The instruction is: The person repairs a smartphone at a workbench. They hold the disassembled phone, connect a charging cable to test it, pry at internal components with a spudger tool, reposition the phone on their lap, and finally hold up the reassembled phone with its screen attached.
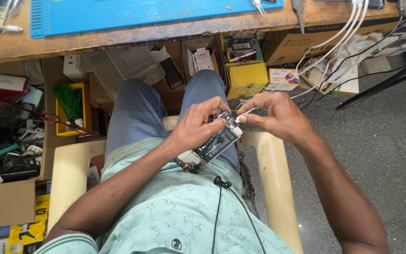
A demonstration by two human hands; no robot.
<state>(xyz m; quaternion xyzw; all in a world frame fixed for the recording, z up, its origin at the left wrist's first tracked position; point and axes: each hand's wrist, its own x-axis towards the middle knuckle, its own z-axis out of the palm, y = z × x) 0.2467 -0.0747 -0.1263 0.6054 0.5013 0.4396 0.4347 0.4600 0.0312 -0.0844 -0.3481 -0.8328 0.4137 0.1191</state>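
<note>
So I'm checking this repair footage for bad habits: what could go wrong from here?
The opened phone is held over the lap by the left hand alone, not over the blue mat on the bench, so a slip might drop it to the floor. The right hand pinches a white cable plug at the phone's top end; its cable runs up to the bench and could snag and tug the exposed board.
</note>
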